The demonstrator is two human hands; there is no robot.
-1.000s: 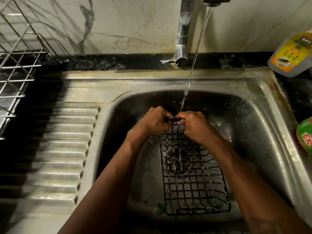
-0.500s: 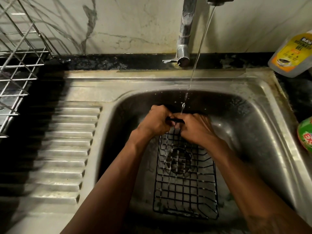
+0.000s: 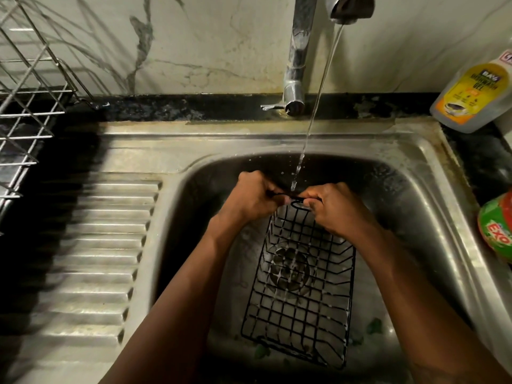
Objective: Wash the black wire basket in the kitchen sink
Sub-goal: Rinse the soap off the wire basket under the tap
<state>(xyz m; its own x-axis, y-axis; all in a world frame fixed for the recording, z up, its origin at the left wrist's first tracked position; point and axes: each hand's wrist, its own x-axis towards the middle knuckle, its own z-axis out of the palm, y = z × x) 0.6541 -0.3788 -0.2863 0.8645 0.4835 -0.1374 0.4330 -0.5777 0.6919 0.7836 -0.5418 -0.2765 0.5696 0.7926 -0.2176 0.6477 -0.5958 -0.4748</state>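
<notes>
1. the black wire basket (image 3: pixel 299 295) is lying lengthwise inside the sink (image 3: pixel 432 206), its mesh floor sitting directly over the drain (image 3: pixel 289 268), its far end tipped up toward the tap (image 3: pixel 297 59).
2. the left hand (image 3: pixel 253 199) is closing around the basket's far rim on one side, and the right hand (image 3: pixel 331 207) is gripping the same rim just beside it; both are curling shut on the wire, thumbs nearly meeting.
3. the water stream (image 3: pixel 313 117) is falling from the tap and landing on the rim between the two hands.
4. judging progress: rinsing is looking well under way at the far end; whether any soap has gone on, i cannot tell. the near end and sides are probably still waiting for their turn under the stream.
5. to the right of the sink, a dishwash gel bottle (image 3: pixel 471 98) and a green tub (image 3: pixel 498 231) are sitting on the counter; to the left, a metal dish rack (image 3: pixel 25 117) is standing.
</notes>
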